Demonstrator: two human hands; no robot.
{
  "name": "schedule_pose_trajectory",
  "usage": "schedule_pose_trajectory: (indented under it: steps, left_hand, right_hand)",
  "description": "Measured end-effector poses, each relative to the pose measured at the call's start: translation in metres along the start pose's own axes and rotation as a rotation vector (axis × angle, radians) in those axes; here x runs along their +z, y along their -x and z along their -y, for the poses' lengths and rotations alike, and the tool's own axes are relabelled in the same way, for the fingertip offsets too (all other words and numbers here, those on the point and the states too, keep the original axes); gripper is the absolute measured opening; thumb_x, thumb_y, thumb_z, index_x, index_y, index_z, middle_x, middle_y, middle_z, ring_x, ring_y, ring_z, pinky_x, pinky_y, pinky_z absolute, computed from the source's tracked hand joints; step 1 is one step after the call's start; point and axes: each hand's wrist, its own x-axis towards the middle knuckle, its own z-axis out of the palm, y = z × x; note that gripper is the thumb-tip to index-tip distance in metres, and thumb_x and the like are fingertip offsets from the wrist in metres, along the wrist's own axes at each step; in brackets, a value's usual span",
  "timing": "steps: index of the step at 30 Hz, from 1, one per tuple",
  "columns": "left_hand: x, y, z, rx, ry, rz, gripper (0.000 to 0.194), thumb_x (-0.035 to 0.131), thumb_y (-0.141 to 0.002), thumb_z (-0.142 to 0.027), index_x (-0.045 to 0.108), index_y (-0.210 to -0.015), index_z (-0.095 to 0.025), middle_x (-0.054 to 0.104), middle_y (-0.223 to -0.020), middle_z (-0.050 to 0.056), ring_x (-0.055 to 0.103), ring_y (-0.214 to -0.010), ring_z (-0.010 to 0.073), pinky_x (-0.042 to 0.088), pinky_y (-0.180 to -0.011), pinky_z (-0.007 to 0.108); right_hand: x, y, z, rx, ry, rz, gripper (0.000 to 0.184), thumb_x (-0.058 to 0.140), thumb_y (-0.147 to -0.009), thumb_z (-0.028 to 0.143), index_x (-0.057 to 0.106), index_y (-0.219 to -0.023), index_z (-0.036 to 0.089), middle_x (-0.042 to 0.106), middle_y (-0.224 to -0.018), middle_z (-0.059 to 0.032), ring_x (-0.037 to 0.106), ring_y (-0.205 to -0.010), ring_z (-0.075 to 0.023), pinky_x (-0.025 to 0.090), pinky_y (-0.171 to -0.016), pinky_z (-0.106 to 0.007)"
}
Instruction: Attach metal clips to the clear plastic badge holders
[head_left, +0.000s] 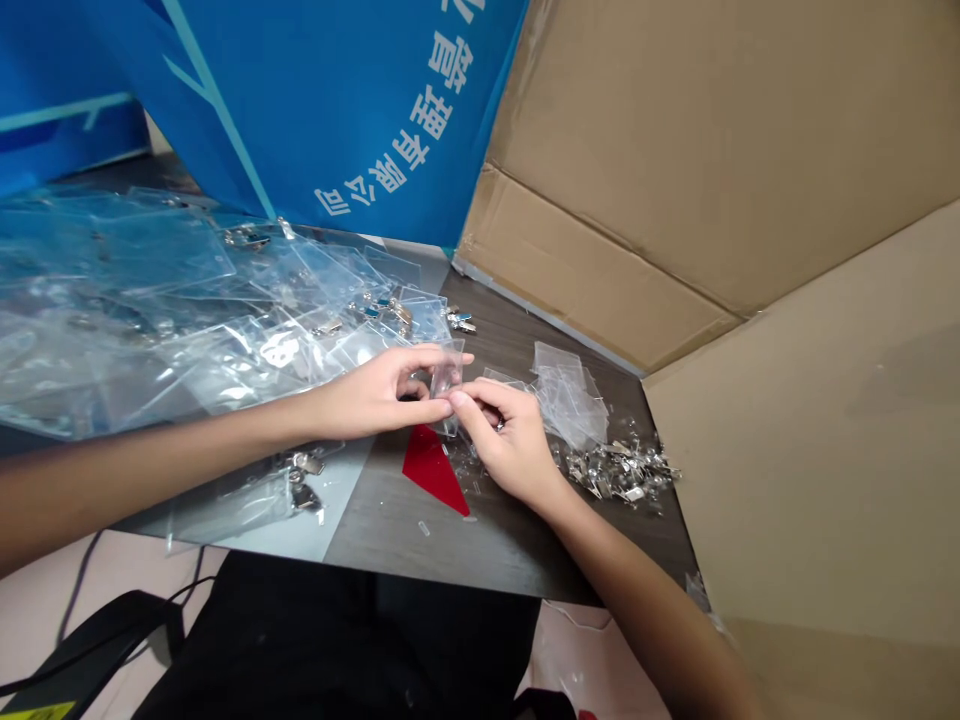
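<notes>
Between my two hands, over the dark tabletop, is a clear plastic badge holder [448,368]. My left hand [386,392] grips it from the left, thumb against its lower part and fingers behind. The fingertips of my right hand [506,425] pinch its lower right edge; a small metal glint shows under those fingers, too hidden to make out. Just below lies a flat red piece [435,472]. To the right of my right hand rest a stack of clear holders [570,395] and a heap of metal clips [622,470].
A large pile of clear badge holders with clips [187,300] spreads over the left of the table. A blue printed panel [337,110] stands behind it. Brown cardboard [637,150] walls the back and right. Small clear strips [424,528] lie scattered near the front.
</notes>
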Motion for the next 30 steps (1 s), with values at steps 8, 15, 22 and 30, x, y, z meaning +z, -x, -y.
schedule_pose_trajectory:
  steps: [8, 15, 22, 30]
  left_hand:
    - [-0.009, -0.005, -0.004, -0.080, -0.100, -0.011, 0.044, 0.071, -0.097, -0.046, 0.080, -0.131, -0.020, 0.080, -0.120, 0.011, 0.073, -0.096, 0.0267, 0.060, -0.093, 0.046]
    - [-0.007, -0.004, -0.004, -0.074, -0.120, 0.049, 0.030, 0.059, -0.099, -0.040, 0.077, -0.112, -0.019, 0.071, -0.100, 0.006, 0.065, -0.086, 0.0218, 0.057, -0.086, 0.039]
    - [-0.007, 0.000, 0.003, -0.135, -0.252, -0.040, 0.056, 0.052, -0.104, -0.043, 0.066, -0.155, -0.024, 0.076, -0.117, 0.008, 0.068, -0.095, 0.0254, 0.059, -0.095, 0.040]
    - [-0.004, -0.001, -0.009, -0.106, -0.217, 0.001, 0.047, 0.053, -0.103, -0.038, 0.066, -0.143, -0.016, 0.072, -0.105, 0.008, 0.062, -0.082, 0.0208, 0.055, -0.081, 0.035]
  right_hand:
    - [-0.001, -0.008, -0.018, 0.174, -0.413, 0.194, 0.037, 0.058, -0.083, 0.019, 0.063, -0.119, 0.026, 0.060, -0.093, -0.0003, 0.057, -0.081, -0.0178, 0.052, -0.070, -0.029]
    - [0.001, -0.009, -0.030, 0.166, -0.373, 0.150, 0.019, 0.056, -0.096, 0.021, 0.064, -0.114, 0.024, 0.068, -0.095, -0.0023, 0.065, -0.084, -0.0179, 0.059, -0.080, -0.033]
    - [0.003, -0.010, -0.031, 0.257, -0.548, 0.044, 0.040, 0.082, -0.100, 0.054, 0.068, -0.124, 0.025, 0.088, -0.112, -0.0087, 0.082, -0.089, -0.0205, 0.070, -0.089, -0.040]
    - [0.002, -0.006, -0.021, 0.332, -0.601, 0.024, 0.034, 0.096, -0.091, 0.051, 0.080, -0.102, 0.022, 0.089, -0.093, -0.0051, 0.080, -0.073, -0.0160, 0.069, -0.076, -0.032]
